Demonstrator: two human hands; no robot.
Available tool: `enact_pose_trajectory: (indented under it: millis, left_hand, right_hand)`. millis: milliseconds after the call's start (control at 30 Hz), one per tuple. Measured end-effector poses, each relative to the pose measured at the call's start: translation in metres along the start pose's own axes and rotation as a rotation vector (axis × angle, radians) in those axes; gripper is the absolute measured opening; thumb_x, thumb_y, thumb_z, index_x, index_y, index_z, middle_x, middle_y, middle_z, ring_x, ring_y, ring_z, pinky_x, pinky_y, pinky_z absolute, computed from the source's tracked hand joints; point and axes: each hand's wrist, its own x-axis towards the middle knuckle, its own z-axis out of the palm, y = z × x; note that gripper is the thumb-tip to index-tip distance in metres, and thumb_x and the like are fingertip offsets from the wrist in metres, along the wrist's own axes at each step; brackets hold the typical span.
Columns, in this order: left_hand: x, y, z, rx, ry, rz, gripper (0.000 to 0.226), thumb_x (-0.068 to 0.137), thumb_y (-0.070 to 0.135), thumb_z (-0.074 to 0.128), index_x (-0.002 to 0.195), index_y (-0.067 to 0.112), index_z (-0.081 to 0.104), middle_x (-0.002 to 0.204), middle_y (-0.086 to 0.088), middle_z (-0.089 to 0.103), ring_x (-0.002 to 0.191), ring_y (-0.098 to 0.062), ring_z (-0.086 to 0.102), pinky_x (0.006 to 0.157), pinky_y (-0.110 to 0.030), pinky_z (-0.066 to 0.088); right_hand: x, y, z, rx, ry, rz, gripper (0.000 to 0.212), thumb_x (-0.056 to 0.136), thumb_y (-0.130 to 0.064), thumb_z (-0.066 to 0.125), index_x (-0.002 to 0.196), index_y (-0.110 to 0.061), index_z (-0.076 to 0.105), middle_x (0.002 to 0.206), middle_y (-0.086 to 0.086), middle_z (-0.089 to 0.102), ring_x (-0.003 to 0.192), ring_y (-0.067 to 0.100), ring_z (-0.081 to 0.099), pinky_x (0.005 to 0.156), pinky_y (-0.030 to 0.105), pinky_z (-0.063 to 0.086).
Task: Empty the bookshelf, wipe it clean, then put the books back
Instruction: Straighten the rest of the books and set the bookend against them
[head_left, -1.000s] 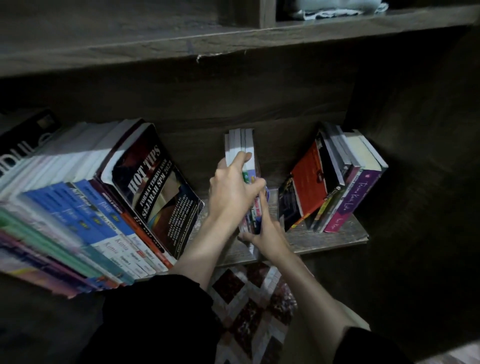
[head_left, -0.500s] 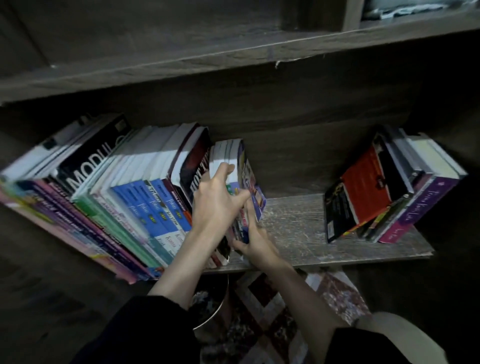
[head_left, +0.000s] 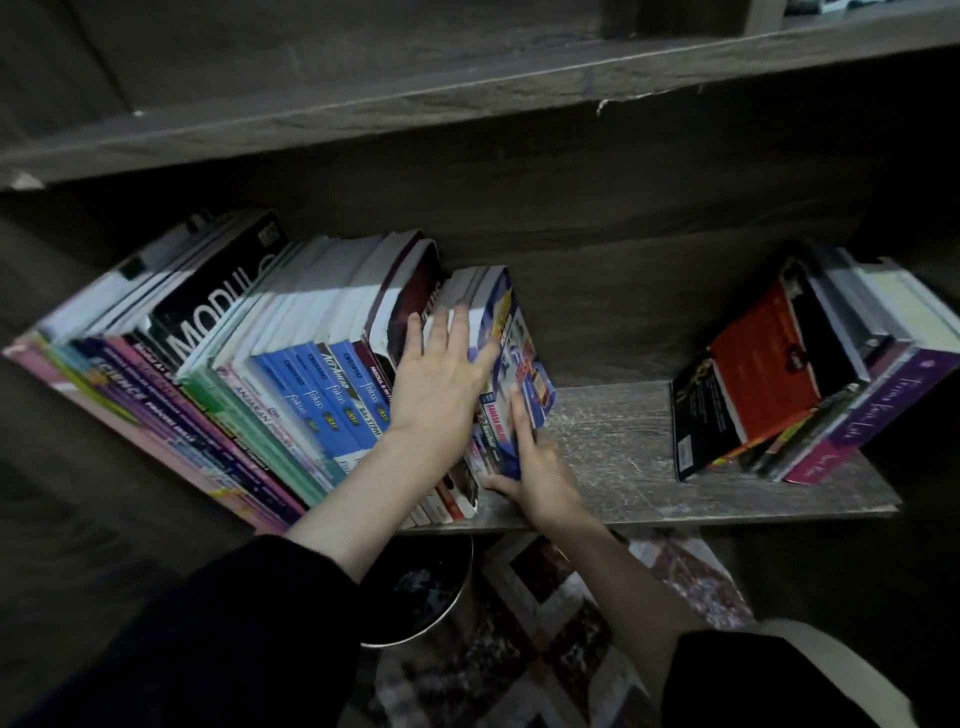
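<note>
Fingers (head_left: 442, 332) of the left hand (head_left: 436, 387) lay straight on the book bundle (head_left: 511, 358); the right hand (head_left: 540, 470) gripped its near end. Axis ran twelve-to-six; book row (head_left: 311, 374) touching at nine o'clock.

A dim wooden shelf (head_left: 613, 431) carries a long row of books (head_left: 260, 374) packed along its left half. The left grip (head_left: 441, 384) lies flat, fingers spread, on the last books of that row. Just beside it, near the front edge, the right grip (head_left: 540, 467) holds a blue bundle of books (head_left: 511, 364) by its lower end. A tilted stack (head_left: 810, 374) stands at the right end, well apart. Below the shelf are a dark bowl (head_left: 426, 597) and a patterned rug (head_left: 545, 623).
</note>
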Motion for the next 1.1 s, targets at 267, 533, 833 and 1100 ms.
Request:
enact_pose_trajectory:
  millis: [267,533,833,1100]
  left_hand:
    - [-0.001,-0.004,0.000,-0.041,0.005,0.031,0.082,0.089,0.017,0.057,0.151,0.021,0.004,0.156,-0.023,-0.005,0.145,-0.038,0.000,0.118,-0.051,0.006]
    - [0.024,0.067,-0.042,-0.821,-0.002,-0.033,0.072,0.084,0.025,0.059,0.147,0.032,0.026,0.157,-0.020,0.005,0.144,-0.034,-0.010,0.118,-0.042,-0.002]
    - [0.043,0.210,-0.067,-1.246,-0.209,0.281,0.111,0.084,0.019,0.071,0.142,0.052,-0.017,0.156,-0.024,0.007,0.135,-0.038,0.035,0.106,-0.044,0.038]
    - [0.060,0.217,-0.069,-1.410,-0.006,0.264,0.091,0.094,0.011,0.055,0.141,0.056,-0.009,0.113,-0.013,0.061,0.086,-0.021,0.065,0.079,-0.045,0.056]
  right_hand:
    - [-0.003,0.005,-0.005,0.192,0.011,0.004,0.114,0.077,-0.033,0.077,0.148,-0.040,-0.012,0.141,0.012,0.041,0.127,0.029,0.043,0.105,0.044,0.039]
    - [-0.055,0.013,-0.119,0.276,0.739,-0.270,0.042,0.078,-0.004,0.047,0.116,-0.012,0.062,0.094,-0.001,0.062,0.076,0.012,0.057,0.075,0.022,0.045]
    - [-0.088,0.118,-0.200,0.444,0.997,0.417,0.078,0.076,0.001,0.062,0.145,-0.014,0.028,0.138,0.016,0.043,0.125,0.032,0.043,0.104,0.034,0.028]
    - [-0.074,0.157,-0.227,0.725,0.347,0.290,0.096,0.069,0.020,0.063,0.144,-0.029,0.027,0.108,-0.001,0.065,0.103,0.016,0.063,0.089,0.034,0.051]
